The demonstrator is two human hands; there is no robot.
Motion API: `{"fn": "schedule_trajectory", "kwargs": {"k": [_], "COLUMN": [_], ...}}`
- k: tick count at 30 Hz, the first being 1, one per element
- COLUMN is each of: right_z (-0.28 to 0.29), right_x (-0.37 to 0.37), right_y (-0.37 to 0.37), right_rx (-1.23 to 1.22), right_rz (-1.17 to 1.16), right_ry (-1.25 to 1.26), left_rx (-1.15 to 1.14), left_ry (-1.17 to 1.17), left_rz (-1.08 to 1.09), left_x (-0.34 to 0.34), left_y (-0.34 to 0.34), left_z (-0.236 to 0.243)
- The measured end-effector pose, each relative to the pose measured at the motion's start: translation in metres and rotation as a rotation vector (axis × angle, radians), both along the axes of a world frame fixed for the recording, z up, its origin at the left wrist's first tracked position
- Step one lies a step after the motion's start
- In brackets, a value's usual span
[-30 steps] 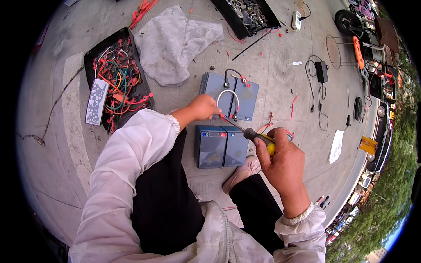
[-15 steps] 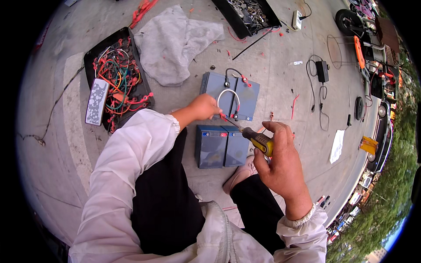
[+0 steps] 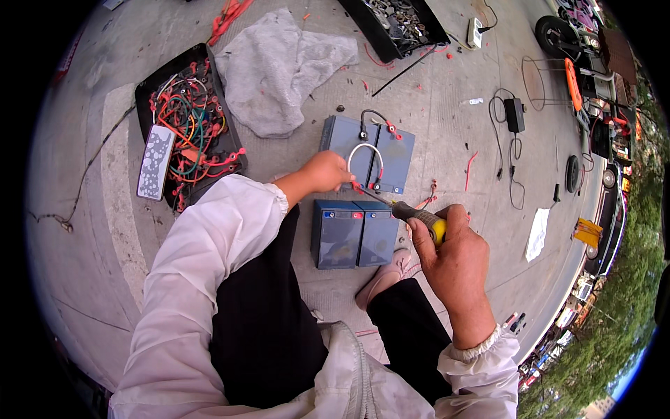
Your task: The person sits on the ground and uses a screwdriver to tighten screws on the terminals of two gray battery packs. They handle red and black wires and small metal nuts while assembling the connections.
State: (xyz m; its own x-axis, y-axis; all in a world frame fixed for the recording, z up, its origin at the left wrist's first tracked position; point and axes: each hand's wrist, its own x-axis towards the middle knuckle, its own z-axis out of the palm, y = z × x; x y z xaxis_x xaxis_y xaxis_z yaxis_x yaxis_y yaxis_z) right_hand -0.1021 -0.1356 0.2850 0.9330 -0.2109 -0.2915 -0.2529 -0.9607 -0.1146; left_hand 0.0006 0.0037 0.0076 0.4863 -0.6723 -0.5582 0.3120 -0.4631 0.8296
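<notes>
Right hand: closed round the handle of a screwdriver point(image 3: 421, 219), thumb against the grip; the hand point(image 3: 457, 255) sits to the right of the near batteries.
Left hand: fingertips pinched together at the red end of a white cable point(image 3: 363, 145); the hand point(image 3: 326, 172) is by the front edge of the far batteries.
Screwdriver tip: points left to that red end; too small to tell whether it sits in a screw.
White cable: arched over the far batteries point(image 3: 342, 136).
Black cable point(image 3: 374, 114): curved at their back edge.
Near batteries point(image 3: 338, 241): a grey pair side by side, just in front of the far pair.
Left tray point(image 3: 216, 91): black, heaped with red, green and white wires; a spotted white box point(image 3: 155, 162) leans on its near side.
Top tray point(image 3: 371, 36): black, filled with small metal parts.
Towel point(image 3: 269, 84): grey, crumpled between the trays.
</notes>
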Motion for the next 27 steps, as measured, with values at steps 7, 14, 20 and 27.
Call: {"fn": "schedule_trajectory", "kwargs": {"k": [7,14,20,27], "right_z": [-0.011,-0.004,0.003,-0.006], "right_x": [-0.001,-0.003,-0.004,-0.011], "right_y": [-0.006,-0.005,0.0,-0.007], "right_rx": [0.14,0.008,0.007,0.157], "right_rz": [0.159,0.075,0.0,0.06], "right_ry": [-0.215,-0.145,0.032,-0.171], "left_rx": [0.002,0.021,0.068,0.087], "left_ry": [0.0,0.043,0.065,0.062], "left_rz": [0.007,0.034,0.072,0.099], "left_x": [-0.002,-0.002,0.0,0.0], "left_y": [-0.001,0.001,0.001,-0.004], "left_z": [0.002,0.003,0.006,0.007]}}
